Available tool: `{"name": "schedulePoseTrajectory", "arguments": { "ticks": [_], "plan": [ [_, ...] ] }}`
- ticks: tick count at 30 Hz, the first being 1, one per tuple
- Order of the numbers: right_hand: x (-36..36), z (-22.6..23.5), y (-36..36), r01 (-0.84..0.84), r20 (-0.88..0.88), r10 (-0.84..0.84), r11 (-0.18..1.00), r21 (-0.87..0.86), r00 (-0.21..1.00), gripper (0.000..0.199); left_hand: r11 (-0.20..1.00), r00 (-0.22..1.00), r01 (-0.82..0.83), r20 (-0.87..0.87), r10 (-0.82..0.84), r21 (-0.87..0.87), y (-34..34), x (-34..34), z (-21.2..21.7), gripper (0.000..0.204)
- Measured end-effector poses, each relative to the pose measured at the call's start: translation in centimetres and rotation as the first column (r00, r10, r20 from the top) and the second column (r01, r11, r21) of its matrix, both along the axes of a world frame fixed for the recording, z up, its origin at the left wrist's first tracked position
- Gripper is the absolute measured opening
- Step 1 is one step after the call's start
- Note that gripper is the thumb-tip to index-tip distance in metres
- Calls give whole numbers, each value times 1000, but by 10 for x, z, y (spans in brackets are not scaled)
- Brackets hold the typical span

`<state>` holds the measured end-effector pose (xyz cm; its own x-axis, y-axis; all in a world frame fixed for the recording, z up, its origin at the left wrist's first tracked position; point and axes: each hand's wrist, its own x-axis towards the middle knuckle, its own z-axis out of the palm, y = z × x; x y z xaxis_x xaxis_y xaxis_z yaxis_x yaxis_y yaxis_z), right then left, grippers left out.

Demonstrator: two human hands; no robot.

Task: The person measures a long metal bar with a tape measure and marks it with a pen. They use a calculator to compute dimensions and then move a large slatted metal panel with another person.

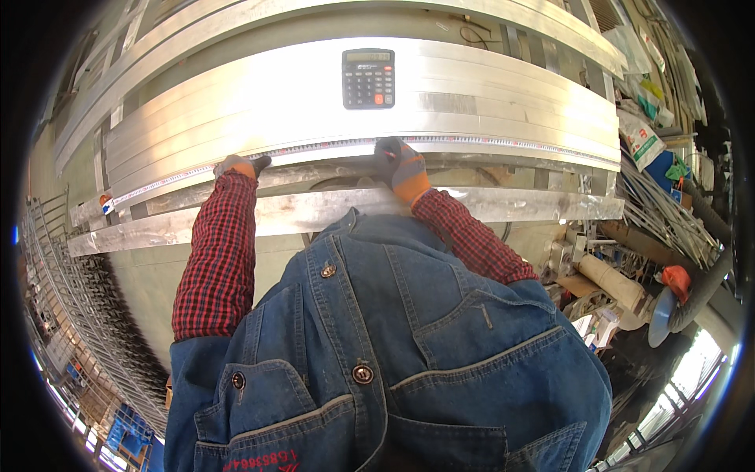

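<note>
I see both gloved hands on a long yellow-white measuring tape [330, 147] stretched along the near edge of the stacked flat silvery aluminium profiles [259, 102]. My left hand [240, 166], in a grey and orange glove, lies flat with fingers pressing the tape down, closed on nothing. My right hand [399, 167] presses down on the tape too; I cannot tell whether its fingers pinch it.

I judge the tape light, thin and springy, apt to slide on smooth metal, so it wants pinning from above. The profiles look stiff, heavy and sharp-edged.

A black desk calculator [368, 78] rests on the profiles, beyond the tape. The steel bench [330, 211] sits below the tape, and cluttered bags and rods lie right of the profiles.
</note>
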<state>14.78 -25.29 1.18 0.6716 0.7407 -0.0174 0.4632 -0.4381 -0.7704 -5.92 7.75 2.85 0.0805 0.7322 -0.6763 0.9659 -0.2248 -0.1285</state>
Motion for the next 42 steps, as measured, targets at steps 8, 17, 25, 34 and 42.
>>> {"name": "schedulePoseTrajectory", "arguments": {
  "ticks": [8,17,25,34,42],
  "plan": [
    [2,5,1,10,-31,-11,999,-35,999,21,999,1000,-1,10,1,-55,3,2,6,95],
    [3,4,3,58,-63,-56,998,32,996,19,1000,1000,-3,27,3,-3,0,1,4,94],
    [2,2,3,55,-26,-55,998,16,998,20,1000,1000,-14,22,14,-16,1,1,7,94],
    [3,2,3,37,-53,-39,999,-24,998,22,1000,1000,-22,20,22,-18,1,3,5,95],
    [4,7,5,34,-73,-41,995,-91,997,25,999,999,-34,13,34,-15,4,0,-4,96]
  ]
}}
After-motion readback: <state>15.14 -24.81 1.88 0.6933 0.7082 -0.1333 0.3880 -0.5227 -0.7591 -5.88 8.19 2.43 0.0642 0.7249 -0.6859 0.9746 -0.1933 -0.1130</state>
